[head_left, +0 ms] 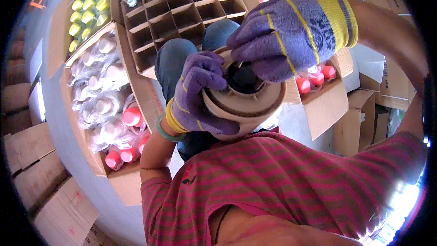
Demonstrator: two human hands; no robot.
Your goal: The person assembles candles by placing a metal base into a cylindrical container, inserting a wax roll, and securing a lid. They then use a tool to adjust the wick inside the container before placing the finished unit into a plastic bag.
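A beige round vessel (243,105) rests across my lap, its flat ringed end turned up with a dark round opening in the middle. My left hand (200,93), in a purple glove with a yellow cuff, is wrapped round its near left side. My right hand (284,36), gloved alike, bends over the opening from the right. Its fingers are closed at the rim, and their tips are partly hidden, so any small piece between them does not show. My jeans-clad knees (176,57) stick out beyond the vessel.
Ahead stands a divided carton (150,59) with silver-topped items in its far row. On the left, an open carton (98,157) holds plastic-wrapped flasks with white and red tops; yellow-green pieces (88,4) fill another. Red-topped items (317,79) sit in a carton at right.
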